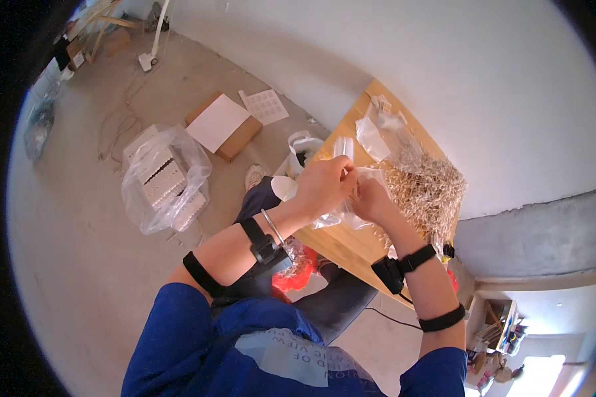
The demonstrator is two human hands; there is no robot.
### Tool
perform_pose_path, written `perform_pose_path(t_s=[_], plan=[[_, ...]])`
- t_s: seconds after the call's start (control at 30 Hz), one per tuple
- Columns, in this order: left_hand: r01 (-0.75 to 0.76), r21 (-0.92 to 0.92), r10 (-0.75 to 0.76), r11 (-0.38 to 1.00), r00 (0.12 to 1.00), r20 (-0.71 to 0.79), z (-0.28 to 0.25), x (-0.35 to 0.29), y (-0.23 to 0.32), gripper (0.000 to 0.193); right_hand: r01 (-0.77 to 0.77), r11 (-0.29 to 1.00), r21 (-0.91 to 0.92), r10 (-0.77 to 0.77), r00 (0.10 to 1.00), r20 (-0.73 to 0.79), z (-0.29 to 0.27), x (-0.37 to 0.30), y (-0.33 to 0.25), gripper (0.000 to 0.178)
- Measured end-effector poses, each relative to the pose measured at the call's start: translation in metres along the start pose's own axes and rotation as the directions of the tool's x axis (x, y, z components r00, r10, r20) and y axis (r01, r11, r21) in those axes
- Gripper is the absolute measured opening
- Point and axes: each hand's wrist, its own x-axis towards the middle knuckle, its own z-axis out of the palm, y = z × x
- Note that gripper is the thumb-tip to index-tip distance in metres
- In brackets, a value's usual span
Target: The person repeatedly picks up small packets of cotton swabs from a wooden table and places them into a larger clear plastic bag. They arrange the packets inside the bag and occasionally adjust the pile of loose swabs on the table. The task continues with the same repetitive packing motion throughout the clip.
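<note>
Over the wooden table (341, 246), my left hand (326, 186) and my right hand (372, 200) meet with their fingertips pinched close together. Whatever is between the fingers is too small and too covered to name. Clear plastic bags (332, 218) lie under and around both hands, and I cannot tell whether either hand grips one. Right beside my right hand spreads a large heap of small, thin, golden-tan pieces (427, 192). Past the fingertips stands a clear, tube-like plastic piece (343, 147).
Crumpled clear plastic (394, 129) lies at the table's far end against the wall. On the floor to the left are an open plastic bag of white blocks (162, 182) and a cardboard box (235, 132). A red bag (295, 271) sits by my legs.
</note>
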Motion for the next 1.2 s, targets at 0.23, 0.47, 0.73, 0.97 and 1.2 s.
perform_pose_path(t_s=[0.23,0.47,0.73,0.97,1.2], plan=[[-0.058,-0.108,0.064,0.992,0.997,0.049,-0.001,0.006,-0.012,0.02,0.116,0.956,-0.269,-0.138,0.988,-0.064,0.035,0.025,0.007,0.027],[0.002,-0.024,0.001,1.0,0.993,0.12,-0.012,0.005,-0.005,0.02,0.106,0.934,-0.342,-0.082,0.993,0.085,0.035,0.021,0.019,0.032],[-0.525,0.076,0.526,0.848,0.85,-0.002,-0.016,0.017,0.026,0.023,0.078,0.997,-0.001,-0.077,0.98,0.184,-0.052,-0.028,-0.03,0.02],[-0.575,0.311,0.302,0.757,0.73,0.614,0.019,0.038,0.03,0.025,-0.183,0.958,0.221,0.275,0.806,-0.523,-0.058,-0.073,-0.016,0.029],[-0.646,0.586,-0.081,0.489,0.635,0.768,0.045,0.05,0.009,0.008,-0.172,0.672,0.721,0.472,0.849,-0.237,-0.008,-0.078,-0.007,0.044]])
